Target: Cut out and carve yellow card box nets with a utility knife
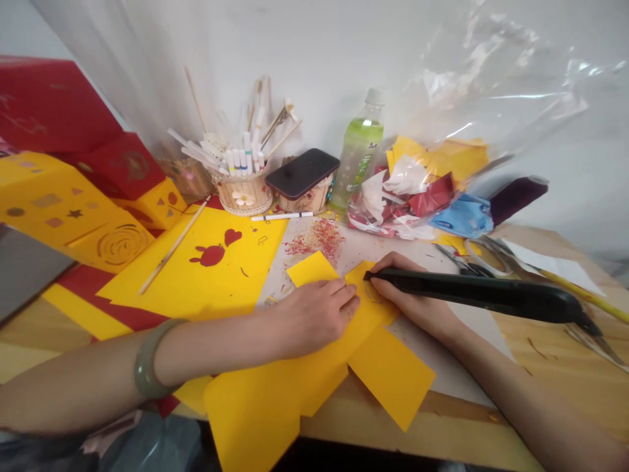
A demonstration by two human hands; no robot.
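Observation:
My left hand point(319, 311), with a bangle point(150, 359) on its wrist, presses down on a yellow cut-out card point(319, 370), its fingers curled and close together. That card has several flaps, and one hangs past the table's front edge. In my right hand point(417, 301) is a long black pen-shaped tool point(476, 292). Its front end sits between thumb and fingers, over the card's upper right part; what its tip does there is hidden. Faint curved lines point(374, 295) show on the card beside the right fingers.
Behind stand a pot of markers point(243, 191), a phone point(303, 172) on another pot, a green bottle point(361, 147) and a plastic bag point(413, 196) of paper scraps. Scissors point(484, 265) lie right. Left are a yellow sheet point(196, 288), a wooden stick point(171, 252) and decorated boxes point(69, 203).

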